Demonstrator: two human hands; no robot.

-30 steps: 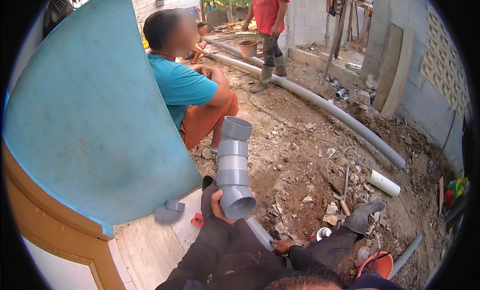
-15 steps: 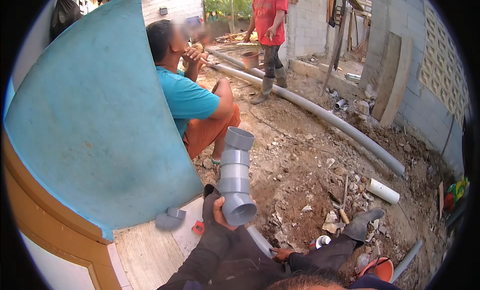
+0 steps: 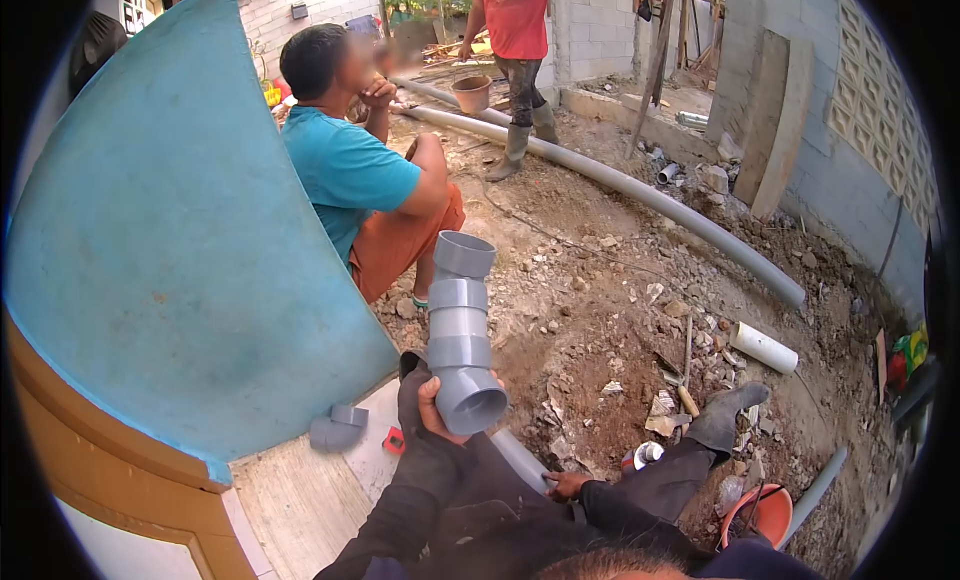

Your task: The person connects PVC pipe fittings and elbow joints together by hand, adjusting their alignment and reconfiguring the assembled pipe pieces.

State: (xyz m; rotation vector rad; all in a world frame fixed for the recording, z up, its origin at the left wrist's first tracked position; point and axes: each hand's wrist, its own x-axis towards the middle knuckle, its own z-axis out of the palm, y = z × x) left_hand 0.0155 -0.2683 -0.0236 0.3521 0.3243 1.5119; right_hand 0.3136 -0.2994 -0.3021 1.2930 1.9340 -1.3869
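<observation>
My left hand (image 3: 434, 412) is closed round the lower end of a grey PVC pipe fitting assembly (image 3: 460, 320), held upright above my lap. An angled elbow tops it, and its open lower socket faces me. Lower down, my right hand (image 3: 568, 485) has its fingers against the end of a grey pipe (image 3: 520, 462) between my legs; its grip is partly hidden. On the pale tiled floor to the left lie a loose grey elbow fitting (image 3: 338, 429) and a small red-and-black tape measure (image 3: 395, 441).
A person in a blue shirt (image 3: 350, 170) squats ahead; another in red (image 3: 512, 25) stands beyond. A long grey pipe (image 3: 650, 195) crosses the rubble. Right are a white pipe piece (image 3: 763, 348), a can (image 3: 645, 454) and an orange bucket (image 3: 775, 515). A blue panel (image 3: 180, 250) stands left.
The view has shifted slightly. The person in red has raised one arm, and the fitting assembly sits a little higher and further left in view. Both my hands keep their holds.
</observation>
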